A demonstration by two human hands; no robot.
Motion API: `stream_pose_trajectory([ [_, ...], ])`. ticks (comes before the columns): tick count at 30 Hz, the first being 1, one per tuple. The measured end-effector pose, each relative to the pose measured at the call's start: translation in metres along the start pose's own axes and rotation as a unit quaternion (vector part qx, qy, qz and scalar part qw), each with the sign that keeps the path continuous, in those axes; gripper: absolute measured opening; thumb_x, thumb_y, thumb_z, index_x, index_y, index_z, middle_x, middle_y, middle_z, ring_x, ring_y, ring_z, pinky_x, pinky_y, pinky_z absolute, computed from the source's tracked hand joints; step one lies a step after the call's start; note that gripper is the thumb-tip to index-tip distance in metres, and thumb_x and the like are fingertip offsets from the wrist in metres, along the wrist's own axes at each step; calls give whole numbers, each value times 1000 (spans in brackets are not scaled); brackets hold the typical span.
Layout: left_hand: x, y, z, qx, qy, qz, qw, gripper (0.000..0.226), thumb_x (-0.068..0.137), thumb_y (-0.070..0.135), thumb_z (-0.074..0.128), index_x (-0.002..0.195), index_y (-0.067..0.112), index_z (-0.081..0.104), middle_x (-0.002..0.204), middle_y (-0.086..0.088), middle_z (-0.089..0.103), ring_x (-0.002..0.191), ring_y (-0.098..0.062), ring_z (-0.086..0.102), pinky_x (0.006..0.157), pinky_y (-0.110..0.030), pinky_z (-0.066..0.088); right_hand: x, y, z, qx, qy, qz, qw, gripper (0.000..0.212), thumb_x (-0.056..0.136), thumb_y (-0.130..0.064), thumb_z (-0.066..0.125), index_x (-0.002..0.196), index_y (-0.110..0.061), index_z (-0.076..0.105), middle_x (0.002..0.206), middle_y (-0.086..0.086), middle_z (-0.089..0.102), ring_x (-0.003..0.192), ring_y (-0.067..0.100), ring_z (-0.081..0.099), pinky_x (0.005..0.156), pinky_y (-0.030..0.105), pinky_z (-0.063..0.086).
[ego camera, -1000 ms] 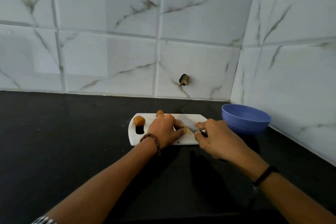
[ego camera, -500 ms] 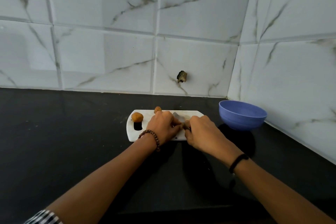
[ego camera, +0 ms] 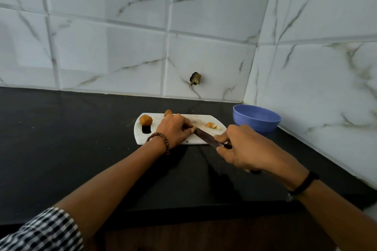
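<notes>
Marble-patterned wall tiles meet in a corner above a black bench (ego camera: 61, 149), where a white cutting board (ego camera: 202, 118) lies close to the back wall with a blue bowl (ego camera: 256, 120) just beside its right end.

Two small round brown potatoes, as they appear, sit on the board: one potato (ego camera: 145, 119) at the left end by the handle slot, a second potato (ego camera: 168, 112) at the far edge, half hidden behind the knuckles. Cut pieces (ego camera: 211, 125), pale inside, lie near the right end.

Such a small potato is likely light, firm and prone to roll. Its cut face would be damp and slippery, so it is best pinned flat side down with the fingertips tucked back from the edge.

The left hand (ego camera: 173, 128) is arched over the middle of the board, fingers curled, tips down right at the blade's point. Whatever they pin is hidden beneath them, so I cannot tell whether a piece is held.

The right hand (ego camera: 248, 151) is wrapped round the handle of the knife (ego camera: 206, 137), forefinger stretched toward the blade. The blade slants from the board's near edge up and left to the left fingertips. Both forearms reach forward over the bench, wrists low.
</notes>
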State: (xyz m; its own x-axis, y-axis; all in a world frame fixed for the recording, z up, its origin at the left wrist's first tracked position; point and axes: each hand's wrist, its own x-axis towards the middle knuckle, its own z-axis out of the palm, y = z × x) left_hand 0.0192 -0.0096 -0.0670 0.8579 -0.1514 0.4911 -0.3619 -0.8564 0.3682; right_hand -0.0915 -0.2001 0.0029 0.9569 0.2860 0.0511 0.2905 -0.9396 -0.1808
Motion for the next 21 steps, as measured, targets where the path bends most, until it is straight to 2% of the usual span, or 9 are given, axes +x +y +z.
stream_pose_trajectory([
  [3, -1, 3, -2, -3, -18, -5, 1000, 34, 94, 37, 59, 125, 24, 64, 98, 2, 72, 95, -13, 51, 77, -23, 41, -5, 7, -17, 41, -36, 15, 998, 37, 98, -27, 61, 135, -27, 58, 78, -3, 61, 52, 6, 56, 47, 19, 45],
  [5, -2, 4, -4, -9, -25, 2, 1000, 33, 95, 33, 59, 127, 25, 63, 100, -1, 71, 88, -9, 47, 76, -21, 37, -5, 12, -26, 78, -45, 19, 996, 34, 97, -27, 62, 131, -28, 60, 67, -1, 64, 43, 4, 52, 46, 19, 45],
  [7, -2, 3, -5, -17, -26, 7, 1000, 30, 94, 34, 60, 122, 26, 66, 97, 1, 72, 91, -10, 50, 79, -22, 39, -1, 16, -29, 106, -26, 19, 994, 31, 98, -29, 60, 129, -26, 63, 64, 3, 64, 39, 7, 49, 45, 21, 44],
  [10, -2, -1, -7, -29, -28, -2, 999, 26, 91, 35, 63, 113, 22, 68, 92, 4, 70, 103, -19, 54, 86, -33, 49, 15, 19, -18, 123, 24, 42, 991, 25, 96, -27, 60, 118, -15, 67, 63, 6, 64, 35, 8, 47, 45, 25, 44],
  [13, -2, -3, -15, -39, -31, -5, 999, 22, 89, 29, 67, 107, 16, 67, 95, 5, 65, 100, -16, 57, 89, -36, 51, 41, 16, 0, 139, 62, 44, 987, 19, 92, -24, 66, 100, -8, 70, 62, 6, 64, 39, 12, 50, 48, 28, 45],
  [15, -2, -5, -18, -38, -30, -2, 999, 20, 87, 31, 69, 100, 16, 66, 93, 6, 62, 96, -13, 58, 88, -36, 52, 61, 11, 9, 153, 83, 40, 984, 17, 90, -23, 68, 96, -7, 70, 63, 5, 63, 43, 14, 53, 46, 28, 46],
  [19, -1, -8, -17, -42, -32, -13, 999, 23, 81, 38, 74, 90, 18, 65, 90, 6, 67, 91, -11, 58, 85, -36, 53, 92, 2, 17, 196, 74, 49, 977, 19, 87, -24, 74, 99, -11, 68, 65, 4, 62, 42, 10, 52, 38, 20, 41],
  [21, 0, -8, -17, -52, -22, -15, 998, 25, 80, 39, 75, 90, 19, 65, 91, 5, 69, 91, -12, 59, 85, -35, 53, 101, -1, 19, 196, 58, 57, 977, 19, 86, -26, 76, 91, -11, 66, 63, 4, 60, 35, 7, 48, 34, 17, 36],
])
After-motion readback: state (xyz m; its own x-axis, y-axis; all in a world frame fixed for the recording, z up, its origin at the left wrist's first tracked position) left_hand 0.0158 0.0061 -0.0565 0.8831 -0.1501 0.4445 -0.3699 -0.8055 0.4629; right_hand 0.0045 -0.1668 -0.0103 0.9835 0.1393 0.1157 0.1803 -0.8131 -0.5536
